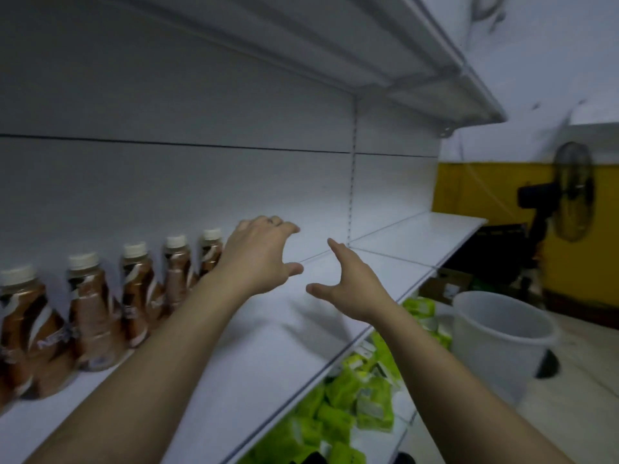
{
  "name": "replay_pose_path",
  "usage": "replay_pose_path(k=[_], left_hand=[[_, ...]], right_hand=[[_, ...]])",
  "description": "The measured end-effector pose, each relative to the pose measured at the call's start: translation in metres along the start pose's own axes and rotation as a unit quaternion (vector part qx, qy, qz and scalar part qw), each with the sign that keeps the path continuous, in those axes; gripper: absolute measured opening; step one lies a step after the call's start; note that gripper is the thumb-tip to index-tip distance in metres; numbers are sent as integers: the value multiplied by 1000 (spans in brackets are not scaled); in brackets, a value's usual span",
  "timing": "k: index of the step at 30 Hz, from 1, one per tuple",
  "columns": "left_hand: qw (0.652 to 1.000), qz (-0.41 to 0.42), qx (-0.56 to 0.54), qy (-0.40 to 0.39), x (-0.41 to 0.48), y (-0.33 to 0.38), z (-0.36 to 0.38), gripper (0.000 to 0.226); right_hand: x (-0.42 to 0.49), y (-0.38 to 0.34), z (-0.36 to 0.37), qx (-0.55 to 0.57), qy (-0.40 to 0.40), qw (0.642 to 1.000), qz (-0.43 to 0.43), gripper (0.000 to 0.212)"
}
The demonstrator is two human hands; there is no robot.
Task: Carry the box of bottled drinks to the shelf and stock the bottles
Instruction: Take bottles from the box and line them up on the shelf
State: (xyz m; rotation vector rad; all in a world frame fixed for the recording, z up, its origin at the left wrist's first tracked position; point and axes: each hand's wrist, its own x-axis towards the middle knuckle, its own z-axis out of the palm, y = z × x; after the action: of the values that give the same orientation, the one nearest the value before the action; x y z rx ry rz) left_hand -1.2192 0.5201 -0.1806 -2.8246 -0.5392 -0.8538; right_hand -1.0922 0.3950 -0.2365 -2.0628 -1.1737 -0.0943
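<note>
Fingers [290,228] spread, left hand [258,256] and right hand [351,291] reach empty over shelf [268,349].

A shop: white metal display shelf [268,329], identical chocolate-brown bottled drinks [93,313] lined at nine o'clock, green packets [341,413] at six.

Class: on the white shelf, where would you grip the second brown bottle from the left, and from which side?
Grip the brown plastic bottle at its narrow neck, just under the cream cap, coming from the front. It stands upright before the back panel, and the wide bases crowd together; only the necks leave a gap.
</note>
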Motion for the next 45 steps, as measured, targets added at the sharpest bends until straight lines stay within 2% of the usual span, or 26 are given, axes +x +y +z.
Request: replay_pose_path(k=[6, 10, 14, 23, 28, 34, 39, 42, 45], left_hand=[[989, 87, -106, -50, 7, 98, 26, 73], [969, 153, -166, -101, 3, 166, 57, 78], [945, 202, -217, -138, -12, 228, 93, 78], [883, 255, -305, -249, -62, 337, 167, 80], [846, 283, -302, -336, -95, 380, 213, 79], [821, 261, -275, -427, -121, 419, 276, 68], [808, 225, -242, -487, -135, 446, 343, 64], [780, 187, -232, -550, -147, 459, 388, 57], [747, 145, -216, -613, -164, 468, 434, 65]], right_hand=[[-65, 63, -65, -58, 62, 994, 69, 93], [-114, 99, -99, -101, 89, 981, 136, 97], [-169, 135, -123, -130, 110, 961, 218, 92], [-284, 212, -124, -151, 78, 904, 391, 88], [-347, 255, -109, -130, 56, 861, 489, 87], [-394, 315, -82, -58, 33, 828, 556, 69], [-413, 376, -51, -9, -27, 788, 615, 68], [-421, 412, -31, 35, -56, 753, 655, 66], [-430, 447, -12, 14, -124, 724, 679, 62]])
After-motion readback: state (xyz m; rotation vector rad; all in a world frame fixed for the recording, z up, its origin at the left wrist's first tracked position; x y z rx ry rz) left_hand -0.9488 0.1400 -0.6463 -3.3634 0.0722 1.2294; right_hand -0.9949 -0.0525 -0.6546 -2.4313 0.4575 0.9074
